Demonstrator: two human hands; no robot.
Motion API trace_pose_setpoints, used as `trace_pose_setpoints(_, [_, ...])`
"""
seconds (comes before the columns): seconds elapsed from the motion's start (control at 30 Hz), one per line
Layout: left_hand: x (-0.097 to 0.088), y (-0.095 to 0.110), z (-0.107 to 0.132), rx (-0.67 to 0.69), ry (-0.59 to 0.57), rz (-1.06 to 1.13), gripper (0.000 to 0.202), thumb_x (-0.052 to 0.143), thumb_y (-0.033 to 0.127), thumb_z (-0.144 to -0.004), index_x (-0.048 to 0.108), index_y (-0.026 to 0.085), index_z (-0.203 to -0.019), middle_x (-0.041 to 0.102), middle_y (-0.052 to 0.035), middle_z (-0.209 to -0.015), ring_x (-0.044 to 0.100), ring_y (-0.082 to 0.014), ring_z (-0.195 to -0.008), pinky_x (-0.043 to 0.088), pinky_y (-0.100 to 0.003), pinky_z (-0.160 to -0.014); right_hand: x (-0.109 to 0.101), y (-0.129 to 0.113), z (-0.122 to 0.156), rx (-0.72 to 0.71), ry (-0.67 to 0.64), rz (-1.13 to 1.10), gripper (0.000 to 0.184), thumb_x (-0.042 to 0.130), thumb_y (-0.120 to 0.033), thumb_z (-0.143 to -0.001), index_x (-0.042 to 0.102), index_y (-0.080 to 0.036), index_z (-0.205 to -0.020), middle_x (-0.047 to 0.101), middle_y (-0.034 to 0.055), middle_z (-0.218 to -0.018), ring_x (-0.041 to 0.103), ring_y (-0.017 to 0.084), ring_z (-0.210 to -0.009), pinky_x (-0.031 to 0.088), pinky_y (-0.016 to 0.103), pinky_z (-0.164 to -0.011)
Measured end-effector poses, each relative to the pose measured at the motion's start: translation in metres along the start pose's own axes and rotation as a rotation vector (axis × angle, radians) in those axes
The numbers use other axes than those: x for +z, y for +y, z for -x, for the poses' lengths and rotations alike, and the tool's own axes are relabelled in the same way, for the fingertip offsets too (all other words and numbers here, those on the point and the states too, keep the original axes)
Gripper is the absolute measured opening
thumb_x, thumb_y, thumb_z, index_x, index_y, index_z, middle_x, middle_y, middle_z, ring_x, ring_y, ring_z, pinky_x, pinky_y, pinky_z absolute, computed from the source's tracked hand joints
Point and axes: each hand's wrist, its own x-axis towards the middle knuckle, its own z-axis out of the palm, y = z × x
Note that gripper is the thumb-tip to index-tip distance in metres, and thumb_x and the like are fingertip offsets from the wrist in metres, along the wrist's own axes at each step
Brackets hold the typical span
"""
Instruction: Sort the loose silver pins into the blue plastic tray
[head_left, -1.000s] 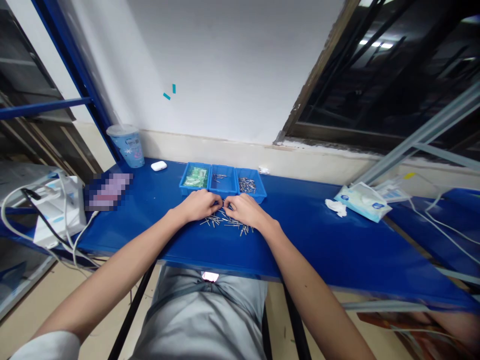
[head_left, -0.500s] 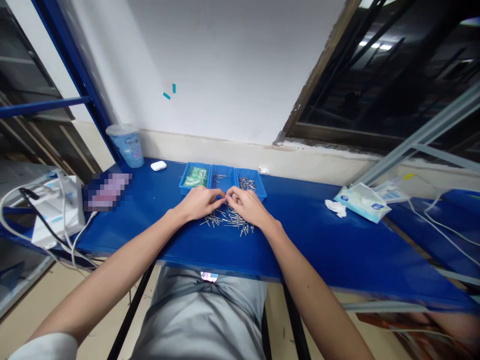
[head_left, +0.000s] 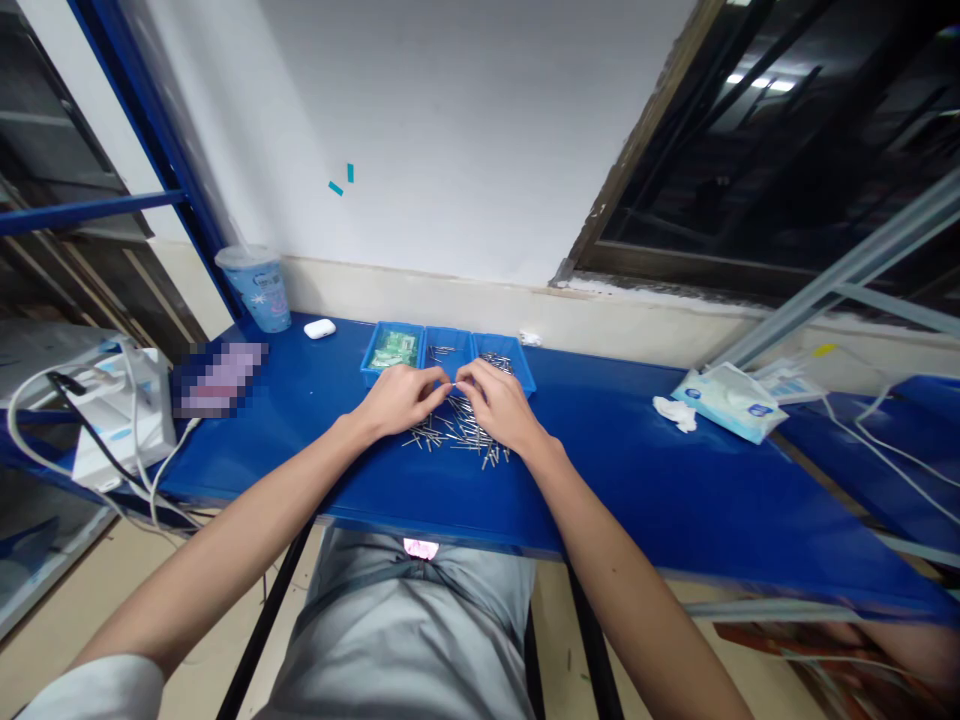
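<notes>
My left hand (head_left: 403, 399) and my right hand (head_left: 497, 402) meet fingertip to fingertip above the blue table (head_left: 637, 480). Both are pinched closed, and whatever sits between the fingertips is too small to make out. Below them spreads a loose pile of thin metal pins (head_left: 471, 430), partly covered by my right hand. Just behind the hands stand three joined blue trays: the left tray (head_left: 367, 362) has small green-and-white pieces in it, the middle tray (head_left: 448, 362) a few metal pins, and the right tray (head_left: 527, 372) many more, partly hidden by my right hand.
A blue patterned cup (head_left: 259, 290) and a small white case (head_left: 319, 328) stand at the back left. White power strips with cables (head_left: 127, 420) lie at the left end. To the right are a crumpled tissue (head_left: 675, 413) and a tissue pack (head_left: 731, 400).
My right hand's fingers have shifted slightly, with the fingertips of both hands still together. The whole view has moved a little; the pile and trays look the same.
</notes>
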Motion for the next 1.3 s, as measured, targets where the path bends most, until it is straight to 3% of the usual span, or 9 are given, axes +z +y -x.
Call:
trace_pose_setpoints(0.2, [0.0005,0.001,0.0,0.059,-0.005,0.055,0.032,0.048,0.039,-0.105,0.069,0.018,-0.093,0.062,0.0012,-0.063,0.054,-0.0141,-0.057,0.037,-0.027,-0.062,-0.0003,-0.0011,-0.0007,0.038,-0.023,0.045,0.03,0.037,-0.032,-0.11,0.06,-0.022,-0.095,0.066,0.0076,-0.102,0.06,0.021,-0.091,0.043,0.032,-0.083])
trace_pose_setpoints(0.4, [-0.0015,0.0007,0.0,0.033,0.074,0.053,0.033,0.048,0.04,-0.105,0.07,0.018,-0.094,0.062,0.0007,-0.066,0.055,-0.0138,-0.059,0.036,-0.027,-0.062,0.0004,-0.0035,0.0003,-0.003,-0.01,0.0,0.018,0.045,-0.027,-0.107,0.06,-0.021,-0.115,0.066,0.0093,-0.114,0.063,0.022,-0.096,0.045,0.033,-0.085])
trace_pose_setpoints(0.53, [-0.0017,0.0008,-0.0005,0.033,0.056,0.068,0.03,0.05,0.038,-0.105,0.071,0.017,-0.098,0.065,0.0002,-0.068,0.056,-0.014,-0.061,0.038,-0.026,-0.064,0.0003,-0.0026,0.0007,-0.018,0.001,0.007,0.023,0.04,-0.028,-0.109,0.062,-0.022,-0.106,0.067,0.0093,-0.112,0.063,0.022,-0.097,0.045,0.033,-0.087])
trace_pose_setpoints(0.73, [-0.0007,-0.0018,-0.0008,0.044,0.054,0.065,0.028,0.052,0.038,-0.105,0.071,0.018,-0.098,0.065,-0.0003,-0.069,0.056,-0.0142,-0.062,0.038,-0.027,-0.065,0.0004,-0.0001,0.0001,0.004,-0.002,0.001,0.019,0.044,-0.031,-0.108,0.062,-0.022,-0.11,0.069,0.0076,-0.108,0.063,0.022,-0.094,0.045,0.032,-0.085])
trace_pose_setpoints(0.93, [-0.0005,-0.0006,-0.0007,0.038,0.03,0.054,0.026,0.051,0.036,-0.104,0.072,0.019,-0.102,0.068,-0.001,-0.072,0.058,-0.0147,-0.064,0.039,-0.027,-0.066,0.0,-0.001,-0.0006,0.015,-0.02,0.019,0.028,0.039,-0.034,-0.11,0.061,-0.022,-0.098,0.069,0.0078,-0.103,0.062,0.021,-0.09,0.043,0.032,-0.083])
trace_pose_setpoints(1.13, [-0.0015,-0.0003,-0.0011,-0.014,0.078,0.052,0.029,0.051,0.039,-0.105,0.072,0.019,-0.1,0.067,-0.0012,-0.069,0.057,-0.0153,-0.061,0.038,-0.027,-0.065,-0.0006,-0.0029,0.0,0.067,-0.041,0.02,0.017,0.046,-0.029,-0.106,0.059,-0.023,-0.116,0.071,0.0084,-0.111,0.065,0.023,-0.095,0.045,0.033,-0.086])
trace_pose_setpoints(1.3, [-0.0006,0.0003,-0.0014,-0.005,0.05,0.058,0.026,0.053,0.037,-0.103,0.071,0.019,-0.098,0.064,0.0,-0.067,0.057,-0.0147,-0.061,0.038,-0.027,-0.065,0.0009,0.0016,-0.0001,0.035,-0.028,0.022,0.023,0.039,-0.032,-0.109,0.059,-0.023,-0.103,0.07,0.0079,-0.105,0.064,0.022,-0.091,0.044,0.033,-0.084])
